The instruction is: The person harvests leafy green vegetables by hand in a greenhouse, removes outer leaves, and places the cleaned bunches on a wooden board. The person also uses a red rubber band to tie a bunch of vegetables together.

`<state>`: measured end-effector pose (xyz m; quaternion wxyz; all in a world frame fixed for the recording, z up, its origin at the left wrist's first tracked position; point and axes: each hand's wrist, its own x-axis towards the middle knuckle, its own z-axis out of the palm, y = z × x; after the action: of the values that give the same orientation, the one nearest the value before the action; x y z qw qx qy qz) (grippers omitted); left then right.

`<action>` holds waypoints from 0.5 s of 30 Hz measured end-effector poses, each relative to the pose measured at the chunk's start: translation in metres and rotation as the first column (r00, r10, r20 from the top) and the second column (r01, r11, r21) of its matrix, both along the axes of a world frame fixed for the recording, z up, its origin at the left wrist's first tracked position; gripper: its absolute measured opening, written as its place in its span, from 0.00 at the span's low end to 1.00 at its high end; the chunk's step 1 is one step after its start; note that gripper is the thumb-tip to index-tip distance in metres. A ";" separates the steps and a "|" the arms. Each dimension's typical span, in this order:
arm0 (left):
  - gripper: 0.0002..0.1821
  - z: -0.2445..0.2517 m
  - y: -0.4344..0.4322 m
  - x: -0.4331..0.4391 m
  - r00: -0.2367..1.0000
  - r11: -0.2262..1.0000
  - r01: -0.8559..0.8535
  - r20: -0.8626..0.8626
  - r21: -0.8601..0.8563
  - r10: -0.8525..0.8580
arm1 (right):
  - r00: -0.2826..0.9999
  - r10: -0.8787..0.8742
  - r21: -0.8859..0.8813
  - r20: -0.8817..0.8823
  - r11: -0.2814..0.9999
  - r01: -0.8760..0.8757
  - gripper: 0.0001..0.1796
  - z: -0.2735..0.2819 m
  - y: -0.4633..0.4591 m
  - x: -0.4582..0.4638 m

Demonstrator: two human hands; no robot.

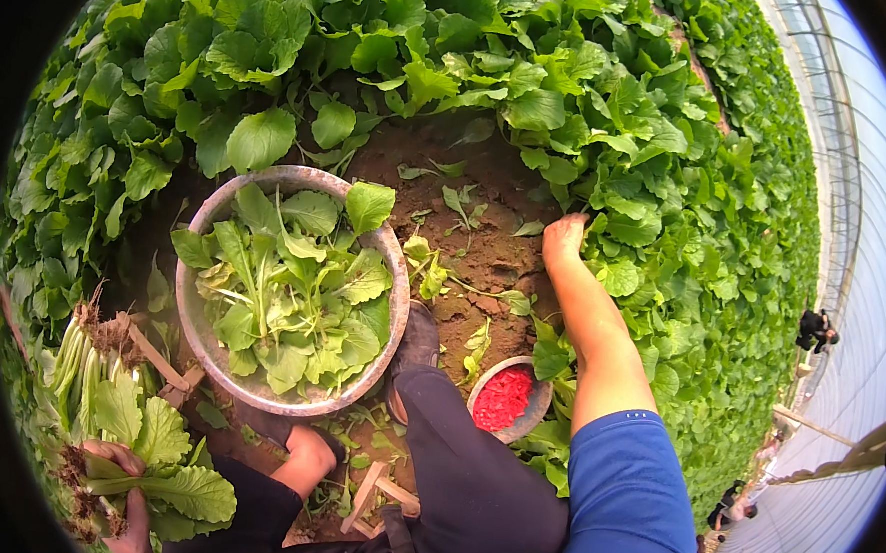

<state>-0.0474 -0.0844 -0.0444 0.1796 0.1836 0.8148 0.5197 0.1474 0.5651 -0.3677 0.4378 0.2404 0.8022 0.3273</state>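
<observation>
At the lower left, my left hand point(127, 500) grips a bunch of leafy greens point(184, 492) by the stems, its soil-covered roots facing outward. My right hand point(565, 238) reaches down to the edge of the standing green crop point(634, 211). Leaves hide its fingertips, so what they hold is unclear. Between my hands stands a round, soil-stained basin point(400, 297) with loose leaves and small plants point(292, 291) inside. Just above my left hand, pulled greens with pale stems and muddy roots point(88, 378) lie in a heap.
A small bowl point(537, 413) of red strips point(503, 400) sits beside my right knee. Wooden stool parts point(364, 498) show between my legs, and another wooden piece point(155, 355) lies by the heap. Scattered leaves lie on bare soil point(511, 265). People point(816, 330) are far off by the greenhouse wall point(855, 448).
</observation>
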 end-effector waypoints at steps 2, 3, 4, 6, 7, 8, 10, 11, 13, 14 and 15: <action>0.23 -0.002 -0.002 -0.002 1.000 0.999 0.003 0.009 -0.048 -0.002 | 0.989 -0.091 0.005 0.117 0.996 0.091 0.21 -0.004 0.012 0.002; 0.23 -0.002 -0.002 -0.002 1.000 0.997 0.006 0.017 -0.071 -0.005 | 0.994 -0.060 0.055 0.096 0.997 0.055 0.21 -0.004 0.015 0.006; 0.23 -0.001 -0.001 -0.001 1.000 0.996 0.010 0.026 -0.092 -0.008 | 0.996 -0.053 0.073 0.074 0.996 0.048 0.21 -0.004 0.018 0.007; 0.22 0.002 0.004 0.000 0.999 0.991 0.021 0.039 -0.131 -0.016 | 0.994 -0.020 0.108 0.106 0.994 0.009 0.21 -0.002 0.023 0.010; 0.22 0.004 0.007 0.000 0.999 0.989 0.027 0.041 -0.148 -0.021 | 0.993 -0.023 0.102 0.114 0.995 0.012 0.21 0.000 0.026 0.012; 0.21 0.005 0.010 -0.001 0.999 0.989 0.040 0.042 -0.144 -0.034 | 0.995 -0.011 0.093 0.103 0.996 0.001 0.21 0.002 0.028 0.012; 0.20 0.008 0.016 -0.001 0.997 0.989 0.063 0.043 -0.136 -0.058 | 0.988 0.031 0.051 0.152 0.998 -0.039 0.21 0.001 0.032 0.012; 0.19 0.010 0.019 -0.001 0.996 0.988 0.059 0.073 -0.144 -0.049 | 0.984 0.060 0.045 0.171 0.997 -0.068 0.21 0.000 0.034 0.012; 0.18 0.013 0.024 0.001 0.990 0.985 0.053 0.135 -0.162 -0.031 | 0.973 0.012 -0.016 0.231 1.000 -0.009 0.21 -0.005 0.037 0.011; 0.18 0.013 0.026 0.000 0.990 0.983 0.074 0.135 -0.168 -0.051 | 0.967 0.000 -0.049 0.256 0.999 0.013 0.21 -0.008 0.039 0.011; 0.18 0.013 0.027 -0.001 0.988 0.980 0.096 0.133 -0.174 -0.073 | 0.970 -0.016 -0.023 0.241 0.999 0.022 0.20 -0.011 0.041 0.012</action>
<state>-0.0489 -0.0572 -0.0313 0.2685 0.1679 0.8368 0.4465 0.1598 0.6057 -0.3783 0.5380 0.2012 0.7450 0.3393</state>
